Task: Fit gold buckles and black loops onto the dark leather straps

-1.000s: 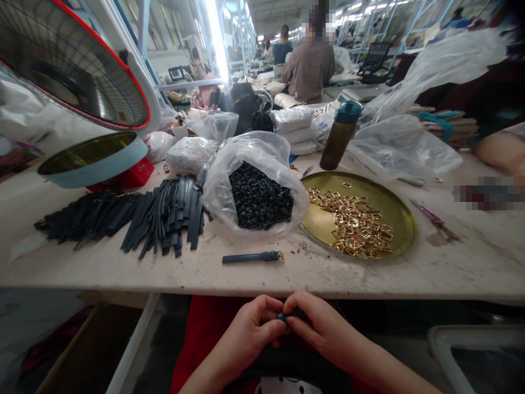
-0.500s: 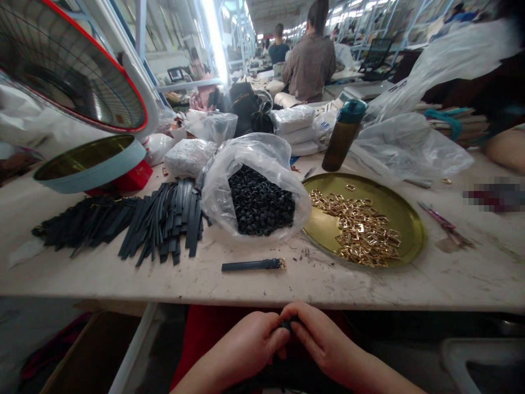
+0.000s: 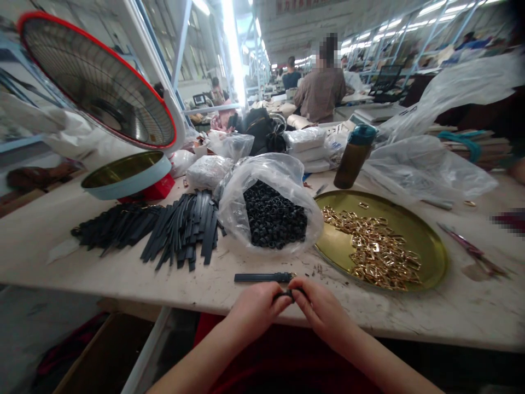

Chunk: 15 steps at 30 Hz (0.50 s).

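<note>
My left hand (image 3: 258,305) and my right hand (image 3: 320,306) meet at the table's front edge, fingers closed on a small dark strap piece (image 3: 290,295) between them. Just beyond them lies a dark strap with a gold buckle (image 3: 261,277). Behind it stands an open clear plastic bag (image 3: 229,213) full of small black loops (image 3: 274,216). Several dark straps (image 3: 184,227) are heaped left of the bag. To the right, a round gold tray (image 3: 432,246) holds a pile of gold buckles (image 3: 379,249).
A red-rimmed fan (image 3: 102,87) and a tilted round lid (image 3: 127,183) on a red base are at the left. A dark bottle (image 3: 353,158) stands behind the tray, scissors (image 3: 471,249) lie right of it. People sit farther back.
Both hands have risen from below the table's edge to over it, with the dark piece still between them. The view has shifted, so the table items appear lower and farther right.
</note>
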{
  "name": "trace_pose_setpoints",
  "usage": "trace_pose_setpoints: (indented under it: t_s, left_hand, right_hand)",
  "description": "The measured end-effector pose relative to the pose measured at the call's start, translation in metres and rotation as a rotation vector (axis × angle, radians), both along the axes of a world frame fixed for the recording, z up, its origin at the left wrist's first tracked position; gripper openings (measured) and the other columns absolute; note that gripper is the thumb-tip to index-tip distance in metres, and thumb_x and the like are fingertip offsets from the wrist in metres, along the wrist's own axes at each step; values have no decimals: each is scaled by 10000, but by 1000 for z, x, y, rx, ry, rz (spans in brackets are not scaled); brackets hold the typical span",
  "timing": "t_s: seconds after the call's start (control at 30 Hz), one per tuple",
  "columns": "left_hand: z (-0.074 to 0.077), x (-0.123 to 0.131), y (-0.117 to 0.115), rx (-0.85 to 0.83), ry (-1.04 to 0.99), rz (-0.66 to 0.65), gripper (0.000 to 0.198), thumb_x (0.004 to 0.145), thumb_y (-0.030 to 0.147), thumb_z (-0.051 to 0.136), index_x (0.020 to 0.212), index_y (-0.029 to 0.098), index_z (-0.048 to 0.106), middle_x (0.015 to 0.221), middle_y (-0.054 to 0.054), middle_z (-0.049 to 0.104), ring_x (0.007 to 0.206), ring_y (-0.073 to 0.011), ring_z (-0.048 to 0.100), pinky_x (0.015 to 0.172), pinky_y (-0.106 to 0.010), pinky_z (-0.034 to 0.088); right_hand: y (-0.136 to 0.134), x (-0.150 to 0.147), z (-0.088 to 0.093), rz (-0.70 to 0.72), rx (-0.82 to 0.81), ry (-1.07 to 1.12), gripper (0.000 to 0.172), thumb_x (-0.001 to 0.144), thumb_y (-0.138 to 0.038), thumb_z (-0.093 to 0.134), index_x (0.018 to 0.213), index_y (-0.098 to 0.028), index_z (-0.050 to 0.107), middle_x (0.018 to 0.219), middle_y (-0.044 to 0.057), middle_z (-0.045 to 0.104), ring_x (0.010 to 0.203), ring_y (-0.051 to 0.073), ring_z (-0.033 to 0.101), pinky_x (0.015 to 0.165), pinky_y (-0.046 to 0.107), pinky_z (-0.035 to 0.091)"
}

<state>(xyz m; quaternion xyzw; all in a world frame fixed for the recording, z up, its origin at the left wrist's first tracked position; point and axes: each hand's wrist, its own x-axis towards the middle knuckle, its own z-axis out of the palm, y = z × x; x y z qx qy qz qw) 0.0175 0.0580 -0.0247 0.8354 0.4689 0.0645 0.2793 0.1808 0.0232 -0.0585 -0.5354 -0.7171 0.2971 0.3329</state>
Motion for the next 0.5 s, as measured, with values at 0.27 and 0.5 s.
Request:
trace_pose_setpoints:
  t_s: [0.27,0.5]
  left_hand:
    - [-11,-47,61,347,196,318,200,865,273,434,825,172,602,904,-76,621,884,-201,570,780,-286,377]
    - [-24,-119,107,334,318,713,206,763,243,573,909,98,555,933,-164,612,867,-253,603,719,-314,412]
  right_hand:
    - [58,-15,-22,-146,109,-231,249,884,-293,394,874,-160,604,879,98,620,850,246,557,752,368,401]
    - [47,-13,-49,-219,210,-159,268,860,-333,442,1012,-172,594,1004,94,629,950,251,556,851,402,409]
